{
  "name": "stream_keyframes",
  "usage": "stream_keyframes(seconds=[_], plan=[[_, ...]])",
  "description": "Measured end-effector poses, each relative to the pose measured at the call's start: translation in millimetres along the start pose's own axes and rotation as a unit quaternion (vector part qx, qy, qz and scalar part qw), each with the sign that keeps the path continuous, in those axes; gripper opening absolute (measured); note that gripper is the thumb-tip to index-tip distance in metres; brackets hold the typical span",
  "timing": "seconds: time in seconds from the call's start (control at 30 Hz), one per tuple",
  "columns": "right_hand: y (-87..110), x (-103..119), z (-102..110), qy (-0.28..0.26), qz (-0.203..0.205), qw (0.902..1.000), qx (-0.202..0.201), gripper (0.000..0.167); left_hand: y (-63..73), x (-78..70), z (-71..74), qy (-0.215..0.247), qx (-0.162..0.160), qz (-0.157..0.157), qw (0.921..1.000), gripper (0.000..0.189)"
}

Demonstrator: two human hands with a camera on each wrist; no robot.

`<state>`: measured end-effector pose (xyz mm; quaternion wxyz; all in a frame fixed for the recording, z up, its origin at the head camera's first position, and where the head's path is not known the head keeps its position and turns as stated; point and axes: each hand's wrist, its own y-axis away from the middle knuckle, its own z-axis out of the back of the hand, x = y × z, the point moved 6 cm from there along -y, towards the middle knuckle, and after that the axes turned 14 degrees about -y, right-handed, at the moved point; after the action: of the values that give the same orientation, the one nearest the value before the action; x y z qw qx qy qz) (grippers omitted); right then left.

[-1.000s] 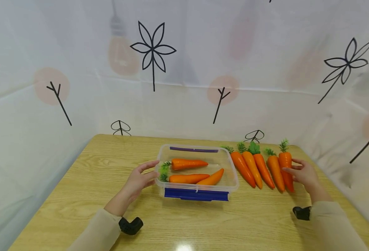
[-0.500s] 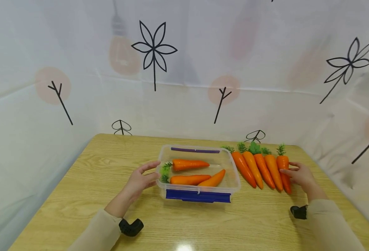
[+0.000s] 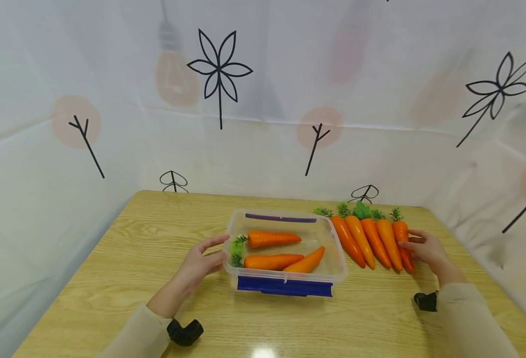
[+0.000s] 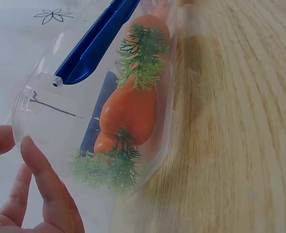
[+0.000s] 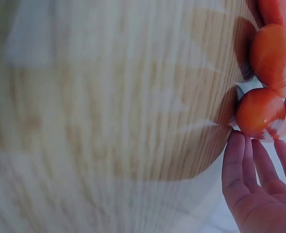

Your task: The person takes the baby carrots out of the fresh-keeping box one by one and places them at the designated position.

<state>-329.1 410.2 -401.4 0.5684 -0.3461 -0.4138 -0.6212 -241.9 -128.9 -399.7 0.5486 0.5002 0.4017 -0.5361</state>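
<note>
My left hand (image 3: 200, 261) pinches the left rim of a clear plastic food container (image 3: 285, 279) with blue clips; the left wrist view shows its fingertips (image 4: 30, 148) at that rim. Inside lie three toy carrots, one farther back (image 3: 272, 239), one nearer (image 3: 272, 261) and one slanting beside it (image 3: 307, 261), leafy tops to the left. My right hand (image 3: 428, 251) grips the rightmost carrot (image 3: 400, 232) of a row, thumb on its top and fingers along its right side. In the right wrist view this carrot's rounded end (image 5: 260, 112) lies between thumb and fingers.
Several more carrots lie side by side between container and right hand, the leftmost carrot (image 3: 349, 242) close to the container's right wall. All stand on a wooden table (image 3: 263, 318). A white patterned cloth (image 3: 263, 164) hangs behind its back edge.
The right hand has moved left with the rightmost carrot, which now lies against its neighbour; that neighbour also shifted left. The container has come slightly toward me and right with the left hand.
</note>
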Motion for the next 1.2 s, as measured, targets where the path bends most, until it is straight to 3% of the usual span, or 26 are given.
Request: stream_keyframes(seconds=[0.27,0.43,0.57,0.97,1.2], plan=[[5.4,9.8,6.7,-0.025,0.034,0.9991,-0.006,0.068,2.4,1.9,-1.0,0.007,0.006,0.0,1.0,0.047],[7.8,33.1,12.1,-0.003,0.091,0.9957,-0.014,0.061,4.1,3.0,-1.5,0.014,0.008,0.001,0.9999,0.048],[12.7,59.1,11.3,0.02,0.112,0.9933,-0.022,0.06,5.7,3.0,-2.4,0.017,0.011,0.0,0.9998,0.049],[25.2,139.0,-21.9,0.11,0.166,0.9799,0.006,0.051,9.0,3.1,-4.8,0.02,0.006,-0.002,0.9998,0.047],[24.6,168.0,-48.9,0.106,0.181,0.9769,0.039,0.046,8.8,3.9,-5.2,0.019,0.004,-0.004,0.9998,0.047]])
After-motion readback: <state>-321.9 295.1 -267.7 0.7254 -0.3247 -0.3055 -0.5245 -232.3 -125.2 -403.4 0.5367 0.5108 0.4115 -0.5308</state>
